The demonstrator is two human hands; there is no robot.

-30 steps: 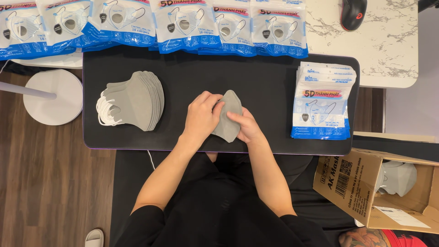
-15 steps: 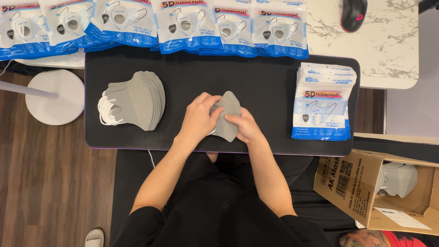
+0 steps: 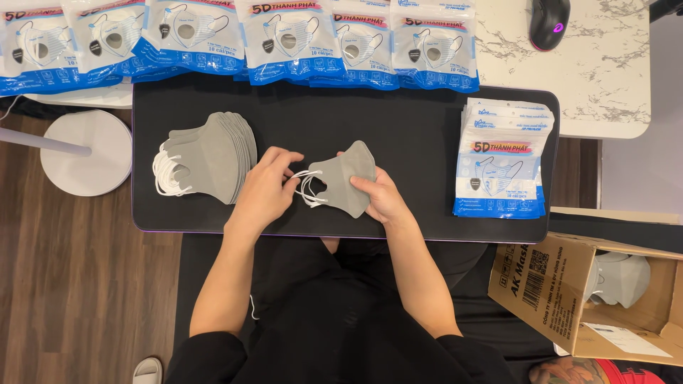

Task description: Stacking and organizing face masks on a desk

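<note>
A: While the right hand (image 3: 384, 199) pinches the lower right edge of a grey face mask (image 3: 345, 178), where does that mask sit?

B: Flat on the black mat (image 3: 398, 135), near its front edge and about the middle. The right fingers are closed on the fabric.

A: And the left hand (image 3: 267, 188)?

B: It lies just left of the mask, fingers curled, fingertips at the white ear loops (image 3: 306, 186). Whether it truly grips the loops or only touches them, I cannot tell.

A: What lies further left?

B: A fanned stack of grey masks (image 3: 210, 153) with white loops hanging off its left side, just beside the left hand.

A: On the right?

B: A pile of blue and white mask packets (image 3: 501, 163) at the mat's right end, well apart from the hands. A row of similar packets (image 3: 284, 39) lines the far edge.

A: Anything else?

B: A computer mouse (image 3: 548, 21) on the marble-patterned table (image 3: 612, 78), a cardboard box (image 3: 590, 299) at lower right with grey masks inside, and a round white stand base (image 3: 89, 153) on the wooden floor.
</note>
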